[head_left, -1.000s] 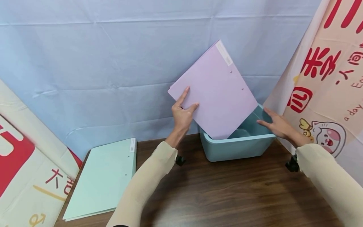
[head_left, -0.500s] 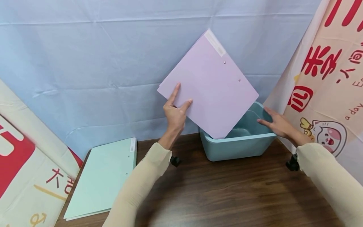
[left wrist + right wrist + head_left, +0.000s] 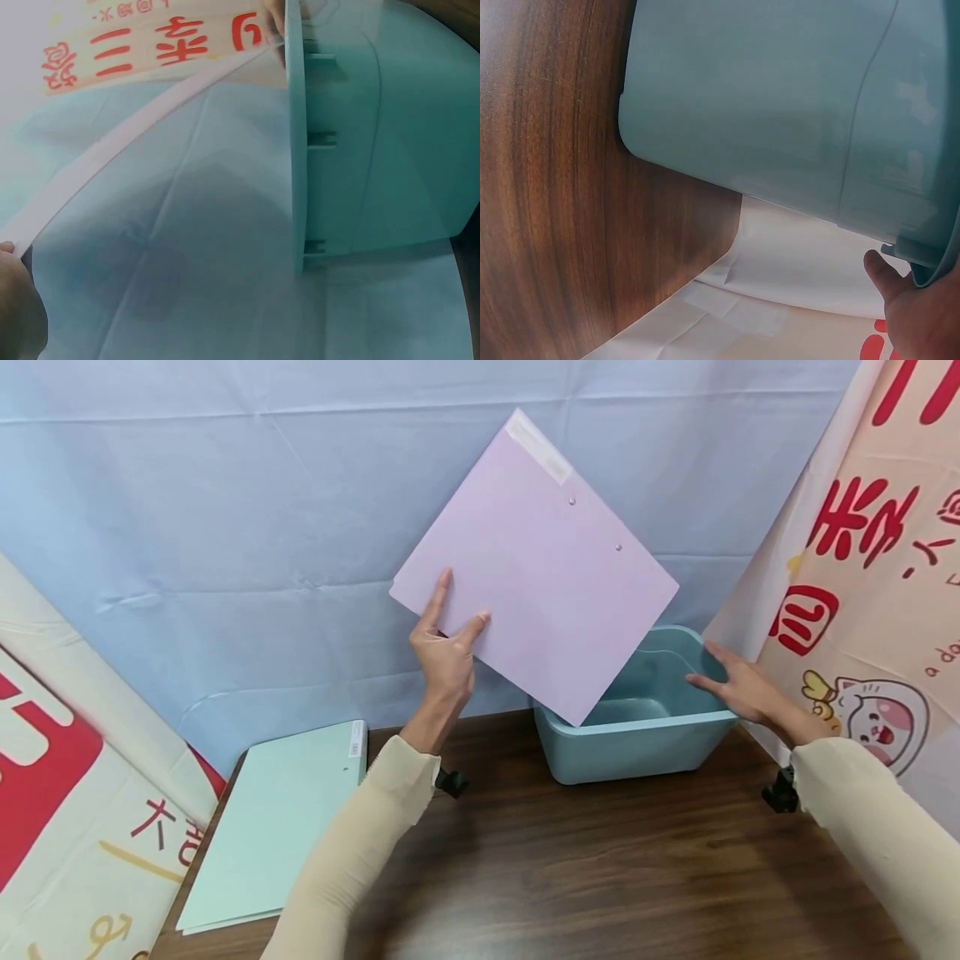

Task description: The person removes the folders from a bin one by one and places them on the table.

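Observation:
My left hand grips a lilac clipboard folder by its lower left edge, thumb and a finger lying on the front face. The folder is tilted, and its lowest corner is at the front rim of a blue-green plastic bin. Seen edge-on in the left wrist view, the folder is a pale strip. At the bin's right end, my right hand holds the rim, its thumb over the inside. The right wrist view shows a digit of that hand just outside the rim corner.
A stack of mint-green folders lies at the left of the brown wooden table. Pale blue cloth hangs behind, and printed cloths stand at both sides.
My left hand has moved left and up with the lilac folder, which has risen and come mostly out of the bin. The right hand stays at the rim.

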Available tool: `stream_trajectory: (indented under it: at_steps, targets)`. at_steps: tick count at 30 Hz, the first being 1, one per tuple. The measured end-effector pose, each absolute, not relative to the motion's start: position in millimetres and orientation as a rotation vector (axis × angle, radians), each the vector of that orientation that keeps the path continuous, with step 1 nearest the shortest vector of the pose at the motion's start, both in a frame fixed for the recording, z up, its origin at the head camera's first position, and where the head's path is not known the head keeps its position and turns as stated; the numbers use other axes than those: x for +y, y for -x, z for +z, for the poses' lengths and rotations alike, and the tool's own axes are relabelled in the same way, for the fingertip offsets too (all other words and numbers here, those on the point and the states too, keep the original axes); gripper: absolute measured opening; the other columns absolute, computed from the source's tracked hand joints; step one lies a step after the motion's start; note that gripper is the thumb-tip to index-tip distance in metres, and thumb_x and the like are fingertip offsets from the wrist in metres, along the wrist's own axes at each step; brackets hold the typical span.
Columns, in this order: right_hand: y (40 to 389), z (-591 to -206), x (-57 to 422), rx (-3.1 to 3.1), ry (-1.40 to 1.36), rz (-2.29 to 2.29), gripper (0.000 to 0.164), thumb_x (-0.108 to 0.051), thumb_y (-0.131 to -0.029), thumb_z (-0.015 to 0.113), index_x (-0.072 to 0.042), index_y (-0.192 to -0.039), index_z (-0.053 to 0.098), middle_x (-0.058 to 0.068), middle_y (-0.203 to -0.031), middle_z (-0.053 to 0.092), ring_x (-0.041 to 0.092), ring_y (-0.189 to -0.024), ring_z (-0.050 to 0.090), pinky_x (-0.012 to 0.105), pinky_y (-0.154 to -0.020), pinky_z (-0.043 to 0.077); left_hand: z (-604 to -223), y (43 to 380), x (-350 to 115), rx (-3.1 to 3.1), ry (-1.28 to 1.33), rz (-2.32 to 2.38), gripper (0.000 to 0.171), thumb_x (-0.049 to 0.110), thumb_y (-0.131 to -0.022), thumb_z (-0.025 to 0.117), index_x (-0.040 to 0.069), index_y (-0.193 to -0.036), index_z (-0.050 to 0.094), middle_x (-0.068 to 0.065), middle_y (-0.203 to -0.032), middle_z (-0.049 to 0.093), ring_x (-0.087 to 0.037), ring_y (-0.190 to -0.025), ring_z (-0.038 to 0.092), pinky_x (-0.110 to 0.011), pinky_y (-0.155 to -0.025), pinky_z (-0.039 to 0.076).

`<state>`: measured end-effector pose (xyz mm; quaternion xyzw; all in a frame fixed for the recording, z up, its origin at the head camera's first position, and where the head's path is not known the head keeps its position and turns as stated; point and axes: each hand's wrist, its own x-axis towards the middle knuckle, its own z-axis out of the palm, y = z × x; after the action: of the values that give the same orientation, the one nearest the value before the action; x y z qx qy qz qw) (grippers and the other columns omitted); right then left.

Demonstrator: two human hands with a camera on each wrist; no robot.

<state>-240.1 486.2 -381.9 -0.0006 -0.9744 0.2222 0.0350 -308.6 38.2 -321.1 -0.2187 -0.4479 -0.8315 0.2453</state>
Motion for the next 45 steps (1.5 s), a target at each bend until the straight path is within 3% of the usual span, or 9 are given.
stream_trajectory:
  at_steps: [15,29,45]
  targets:
    - [241,-379,487,-3.02,-0.002,0.658,0.1,-0.053,-0.107,0.056,-0.002,-0.168,-0.004,0.04,-0.168,0.008,0.067,-0.149,0.016,0.085,-0.109,0.02,-317,302,4,-1.154,0.57,-2.279,0.084,-0.028,-0.078,0.075,0.006,-0.152,0.057,0.002,-0.155,0.059,-0.013,-0.143,0.053,-0.036,-0.112,0.05]
    - [242,-382,489,-3.029,-0.034,0.64,0.099,-0.051,-0.107,0.057,0.0,-0.168,-0.003,0.039,-0.169,0.007,0.065,-0.151,0.014,0.084,-0.112,0.019,-317,293,-38,-1.126,0.543,-2.323,0.085,-0.031,-0.077,0.073,0.004,-0.153,0.055,-0.002,-0.156,0.057,-0.019,-0.137,0.057,-0.036,-0.105,0.055]
    - [243,-383,489,-3.016,-0.047,0.611,0.098,-0.051,-0.108,0.056,0.0,-0.168,-0.001,0.038,-0.17,0.007,0.063,-0.153,0.013,0.081,-0.116,0.016,-318,283,-81,-1.232,0.538,-2.359,0.087,-0.032,-0.079,0.07,0.01,-0.153,0.057,-0.007,-0.157,0.055,-0.024,-0.126,0.062,-0.032,-0.092,0.062]
